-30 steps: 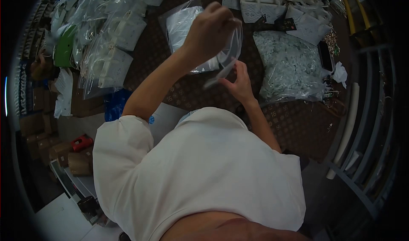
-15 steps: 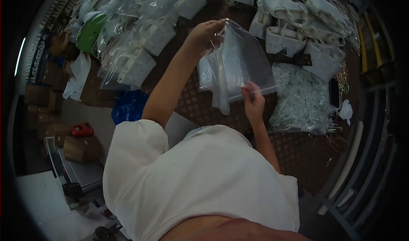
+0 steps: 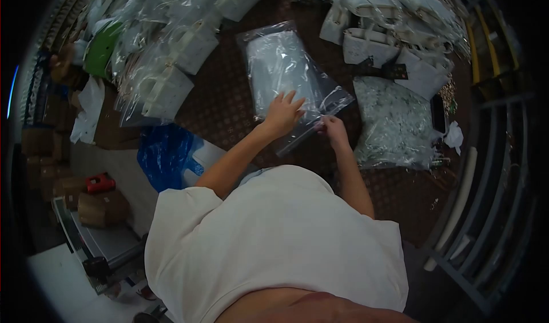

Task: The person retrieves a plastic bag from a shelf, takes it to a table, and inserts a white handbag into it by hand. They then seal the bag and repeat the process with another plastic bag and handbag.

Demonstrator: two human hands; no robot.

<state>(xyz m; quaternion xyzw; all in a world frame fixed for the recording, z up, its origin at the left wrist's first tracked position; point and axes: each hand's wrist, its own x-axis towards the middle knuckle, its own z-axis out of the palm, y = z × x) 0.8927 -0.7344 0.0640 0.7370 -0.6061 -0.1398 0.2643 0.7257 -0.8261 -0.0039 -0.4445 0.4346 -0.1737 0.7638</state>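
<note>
A stack of clear plastic bags [image 3: 278,57] lies flat on the dark patterned table [image 3: 229,106] in front of me. Across its near part, one clear plastic bag [image 3: 337,99] is turned at an angle, its corner pointing right. My left hand [image 3: 283,116] is on the plastic with its fingers spread. At the near right edge of the angled bag, my right hand [image 3: 334,131] pinches the plastic between closed fingers. Glare on the film hides how many layers are there.
White handbags in clear wrapping [image 3: 166,94] crowd the left and far side. More white handbags [image 3: 372,46] are piled at the right, beyond a bulging clear bag of crinkled material [image 3: 394,123]. A blue plastic sheet [image 3: 166,154] is at the near left, metal shelving [image 3: 492,197] far right.
The clear bag, held up between both hands before, is now down on the stack. My left hand has let go, come lower and nearer, and spread its fingers.
</note>
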